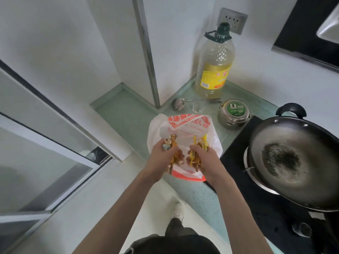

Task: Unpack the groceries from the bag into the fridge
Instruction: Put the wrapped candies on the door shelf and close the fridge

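Note:
A white plastic bag with red print lies open on the green counter. Over its mouth, my left hand grips a bunch of small wrapped snacks in brown and orange wrappers. My right hand grips another bunch of yellow wrapped snacks. Both bunches hang just above the bag. The fridge stands at the left, with a glass shelf showing and its door edge near my left arm.
A large oil bottle stands at the back by the wall. A round metal tin and a spoon lie behind the bag. A black wok sits on the stove at the right.

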A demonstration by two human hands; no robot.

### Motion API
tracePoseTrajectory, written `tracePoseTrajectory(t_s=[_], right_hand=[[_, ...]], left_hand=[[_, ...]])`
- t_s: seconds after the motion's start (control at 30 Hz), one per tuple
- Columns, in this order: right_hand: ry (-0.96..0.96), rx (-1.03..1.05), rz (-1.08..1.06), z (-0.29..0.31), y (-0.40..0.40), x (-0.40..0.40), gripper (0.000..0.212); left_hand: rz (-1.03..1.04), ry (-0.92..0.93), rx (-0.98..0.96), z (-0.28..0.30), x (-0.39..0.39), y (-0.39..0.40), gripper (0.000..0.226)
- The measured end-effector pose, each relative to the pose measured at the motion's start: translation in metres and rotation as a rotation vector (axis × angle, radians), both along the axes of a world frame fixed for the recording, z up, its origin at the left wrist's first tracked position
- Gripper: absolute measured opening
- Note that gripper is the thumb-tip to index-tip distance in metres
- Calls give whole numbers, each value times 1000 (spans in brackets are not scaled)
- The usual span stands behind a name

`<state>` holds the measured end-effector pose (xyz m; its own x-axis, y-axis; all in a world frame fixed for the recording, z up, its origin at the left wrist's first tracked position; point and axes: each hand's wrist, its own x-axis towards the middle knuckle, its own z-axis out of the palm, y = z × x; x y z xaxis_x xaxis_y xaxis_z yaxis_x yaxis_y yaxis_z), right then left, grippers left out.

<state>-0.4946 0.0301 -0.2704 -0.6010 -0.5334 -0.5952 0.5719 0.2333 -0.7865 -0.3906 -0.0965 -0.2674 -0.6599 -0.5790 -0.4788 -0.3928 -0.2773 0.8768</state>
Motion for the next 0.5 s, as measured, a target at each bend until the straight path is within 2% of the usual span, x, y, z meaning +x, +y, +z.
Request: tracePoseTrajectory(t_s=[0.2, 0.5], right_hand=[[189, -81, 67, 34, 11, 32, 20], [479, 32, 216, 82, 50, 78, 16]], left_hand=[[98, 117, -39, 39, 39, 30, 12], [271, 206, -118, 71, 115, 88, 11]])
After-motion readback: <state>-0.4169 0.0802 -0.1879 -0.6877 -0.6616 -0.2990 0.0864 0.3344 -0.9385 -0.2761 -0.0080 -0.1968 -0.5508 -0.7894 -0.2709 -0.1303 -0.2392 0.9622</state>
